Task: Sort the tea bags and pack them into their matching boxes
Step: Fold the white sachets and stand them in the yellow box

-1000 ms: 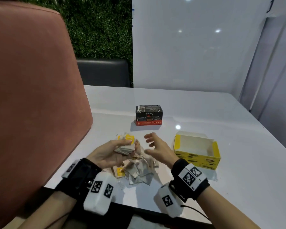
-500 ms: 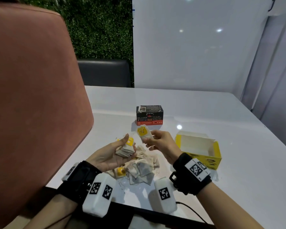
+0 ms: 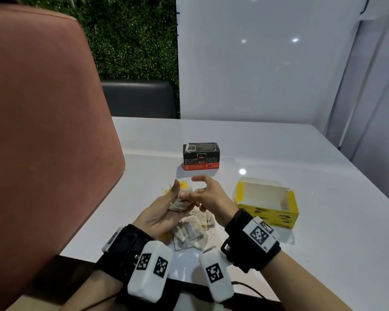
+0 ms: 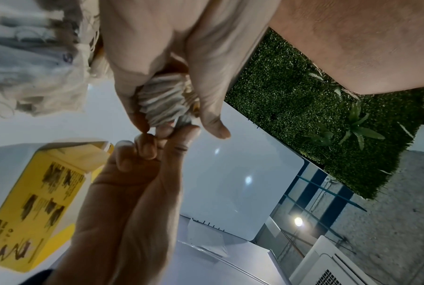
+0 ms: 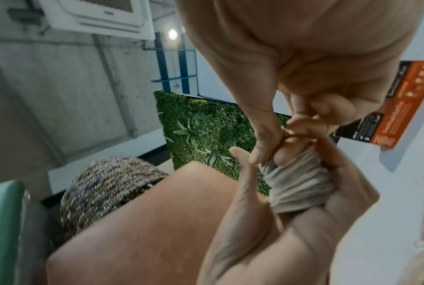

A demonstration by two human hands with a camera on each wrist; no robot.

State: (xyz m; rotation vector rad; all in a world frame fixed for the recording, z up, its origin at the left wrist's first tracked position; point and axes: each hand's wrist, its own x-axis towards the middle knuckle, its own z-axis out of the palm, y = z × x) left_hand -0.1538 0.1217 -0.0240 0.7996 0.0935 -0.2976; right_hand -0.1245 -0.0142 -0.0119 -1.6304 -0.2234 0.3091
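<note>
My left hand (image 3: 180, 195) is palm up and grips a stack of beige tea bags (image 3: 178, 204), a yellow tag showing on top. My right hand (image 3: 195, 192) meets it from the right and pinches the stack's edge, one digit pointing out above. The left wrist view shows the stack (image 4: 164, 100) fanned between my left thumb and fingers, with the right fingertips (image 4: 154, 142) against its end. In the right wrist view the stack (image 5: 296, 187) sits in my left palm. A loose pile of tea bags (image 3: 192, 232) lies under both hands. The open yellow box (image 3: 267, 213) is to the right and looks empty. The black and red box (image 3: 201, 157) stands behind.
The white table (image 3: 290, 153) reaches far and right of the boxes. A pink chair back (image 3: 43, 142) fills the left side, close to my left arm. A dark seat (image 3: 139, 99) and a green hedge wall stand beyond the table's far edge.
Half a second ago my right hand held up a single yellow-tagged tea bag. It has now brought it down onto the stack in my left hand, and the hands have closed together.
</note>
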